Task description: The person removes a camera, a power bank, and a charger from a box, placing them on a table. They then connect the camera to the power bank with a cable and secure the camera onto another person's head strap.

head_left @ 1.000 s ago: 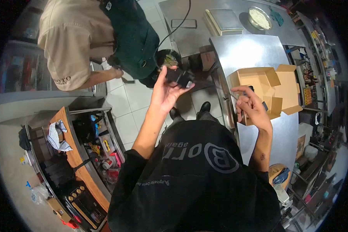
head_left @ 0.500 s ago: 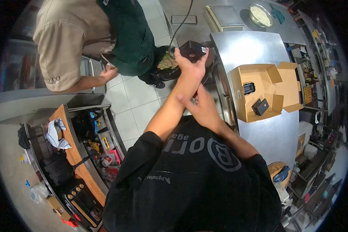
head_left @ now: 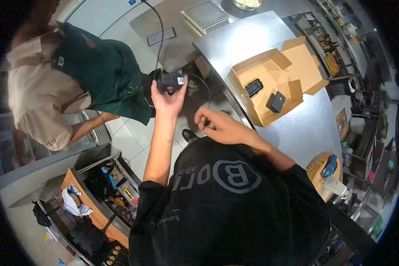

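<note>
My left hand [head_left: 169, 103] is stretched out in front of me and grips a small black box [head_left: 171, 80] with a white label on one side. Thumb and fingers hold it from two sides. My right hand [head_left: 226, 127] hovers apart from it, near the steel table's edge, with its fingers curled in. Whether anything lies inside those fingers is hidden. On the table, the open cardboard box [head_left: 270, 116] contains a black case-like piece [head_left: 254, 88] and a small black box-shaped piece [head_left: 276, 102].
A co-worker in a dark green apron [head_left: 106, 73] stands close on the left. A black cable [head_left: 160, 42] hangs near my left hand. The steel table [head_left: 299, 126] runs along my right, with a round wooden board [head_left: 317, 166] nearby. A wooden-topped cart [head_left: 97, 213] stands lower left.
My right hand has come off my left wrist and curled its fingers. The black box in my left hand has turned. My view has swung, shifting the table leftward.
</note>
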Motion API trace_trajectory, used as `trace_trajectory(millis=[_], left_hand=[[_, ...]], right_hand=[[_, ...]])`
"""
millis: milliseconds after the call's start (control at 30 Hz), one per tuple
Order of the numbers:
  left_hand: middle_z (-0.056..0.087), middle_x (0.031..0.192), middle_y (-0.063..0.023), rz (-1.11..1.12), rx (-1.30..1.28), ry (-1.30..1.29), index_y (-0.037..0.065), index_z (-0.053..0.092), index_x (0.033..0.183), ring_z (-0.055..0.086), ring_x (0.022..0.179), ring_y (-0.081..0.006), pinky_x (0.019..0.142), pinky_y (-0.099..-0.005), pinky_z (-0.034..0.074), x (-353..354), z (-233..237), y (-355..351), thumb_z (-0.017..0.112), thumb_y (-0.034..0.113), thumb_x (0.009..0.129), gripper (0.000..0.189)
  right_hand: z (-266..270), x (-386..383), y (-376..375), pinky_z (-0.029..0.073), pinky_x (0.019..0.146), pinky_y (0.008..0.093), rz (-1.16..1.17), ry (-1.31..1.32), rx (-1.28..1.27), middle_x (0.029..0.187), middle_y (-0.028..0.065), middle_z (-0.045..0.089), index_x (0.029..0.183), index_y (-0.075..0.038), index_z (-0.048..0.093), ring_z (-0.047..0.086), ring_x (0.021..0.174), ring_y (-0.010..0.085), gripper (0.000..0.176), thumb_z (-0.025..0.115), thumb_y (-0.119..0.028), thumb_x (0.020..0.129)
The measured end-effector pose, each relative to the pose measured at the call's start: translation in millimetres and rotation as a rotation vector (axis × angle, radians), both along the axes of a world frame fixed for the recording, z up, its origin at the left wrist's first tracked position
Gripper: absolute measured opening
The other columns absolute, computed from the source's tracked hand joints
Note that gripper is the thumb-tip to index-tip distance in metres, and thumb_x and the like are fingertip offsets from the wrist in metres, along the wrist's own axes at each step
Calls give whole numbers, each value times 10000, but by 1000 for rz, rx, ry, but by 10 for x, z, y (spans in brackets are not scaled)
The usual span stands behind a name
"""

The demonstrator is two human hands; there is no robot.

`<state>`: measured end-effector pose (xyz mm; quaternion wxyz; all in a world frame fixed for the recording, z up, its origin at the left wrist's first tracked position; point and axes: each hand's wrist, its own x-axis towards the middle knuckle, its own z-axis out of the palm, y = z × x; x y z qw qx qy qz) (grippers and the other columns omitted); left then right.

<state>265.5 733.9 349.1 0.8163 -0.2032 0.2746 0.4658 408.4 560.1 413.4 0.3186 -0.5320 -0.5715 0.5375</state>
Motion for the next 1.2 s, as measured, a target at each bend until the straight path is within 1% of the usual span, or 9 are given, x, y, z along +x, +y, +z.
trace_trajectory(millis=[33,200,300,400,467,500,800,1033,1200], left_hand=[[519,1352,-243,-97,43,21,-5,474,1302,496,1312,-439,1122,-657,444,-96,24,-90,579,450,1011,551],[617,1255,-233,-337,68,17,39,518,1243,579,1242,-452,1108,-674,436,-604,-323,-248,697,434,944,526],[651,1193,-228,-351,78,96,93,535,1197,613,1184,-450,1084,-650,470,-693,-203,-423,702,451,938,473],[611,1272,-224,-323,15,74,61,579,1248,588,1212,-443,1109,-621,465,-801,-199,-495,678,438,957,486],[610,1269,-228,-317,24,81,61,588,1240,591,1204,-439,1105,-619,470,-872,-227,-497,681,445,954,488],[609,1266,-231,-329,27,86,61,597,1232,595,1197,-435,1102,-617,474,-902,-234,-503,684,452,951,490],[635,1222,-229,-284,72,117,67,623,1251,618,1161,-423,1063,-591,512,-1169,-270,-538,623,504,979,514],[651,1169,-223,-302,98,102,81,646,1200,631,1139,-406,1036,-594,530,-1206,-296,-567,683,521,931,517],[644,1181,-233,-318,80,121,76,642,1203,629,1142,-417,1015,-601,541,-1202,-340,-593,692,526,920,534]], right_hand=[[30,74,-54,519,819,291,1,38,8,1012,76,627,1186,-48,527,634,958,167,304,519,59,902],[-7,314,-185,539,815,309,52,205,86,1095,101,694,1297,-20,537,684,1034,177,303,516,-2,996],[134,338,-126,533,855,318,-104,-1,107,1032,128,723,1340,-7,549,705,1050,207,300,486,-125,1072],[341,328,-40,508,892,370,-137,-213,-158,1167,215,677,1310,-44,577,674,1055,304,278,483,-129,1063],[255,334,-9,507,807,351,-191,-329,110,965,157,695,1275,-36,629,678,917,253,349,436,-274,1108],[281,311,24,478,795,343,-215,-360,174,1009,144,665,1217,-46,672,631,924,256,337,456,-280,1103],[186,167,127,487,889,355,-172,-173,340,1113,157,677,1029,6,702,647,1023,280,350,470,-245,1101],[142,85,120,494,862,369,-150,-96,250,941,119,704,953,-7,671,645,946,281,279,498,-184,1082],[151,74,117,499,861,374,-155,-78,226,928,125,708,951,-8,673,657,923,280,288,496,-192,1084]])
